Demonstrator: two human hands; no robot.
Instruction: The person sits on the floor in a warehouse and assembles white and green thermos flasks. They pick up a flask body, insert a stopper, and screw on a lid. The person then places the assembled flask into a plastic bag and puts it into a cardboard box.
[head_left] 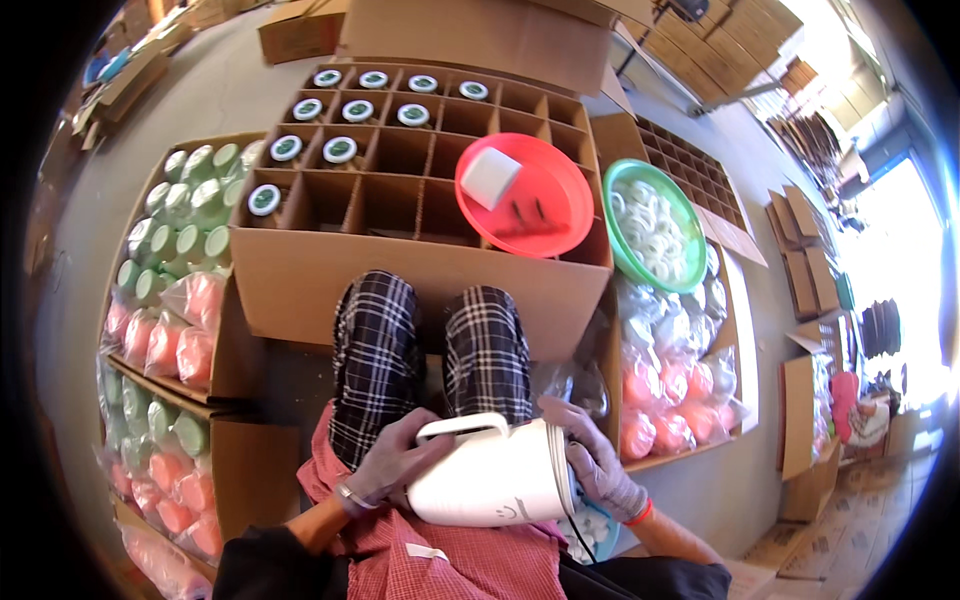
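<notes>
A white tumbler (490,485) with a loop handle lies on its side across my lap. My left hand (395,462), in a thin glove, is wrapped round its left end, close to the handle. At the opposite, wider end, my gloved right hand (603,468) grips the rim, with the thumb and fingers bent around it. A dark thin cord or strap hangs below that end. In front of my knees stands a cardboard box (420,285) with dividers. Several round white lids with green centres (264,200) show in its left and far compartments.
A red basin (570,215) holding a white block sits on the divided box's right side. Beside it is a green basin (612,190) of white rings. Bagged green and pink cups (195,355) fill boxes at left; more bagged pieces (665,390) stand right. A blue container (605,540) is by my right forearm.
</notes>
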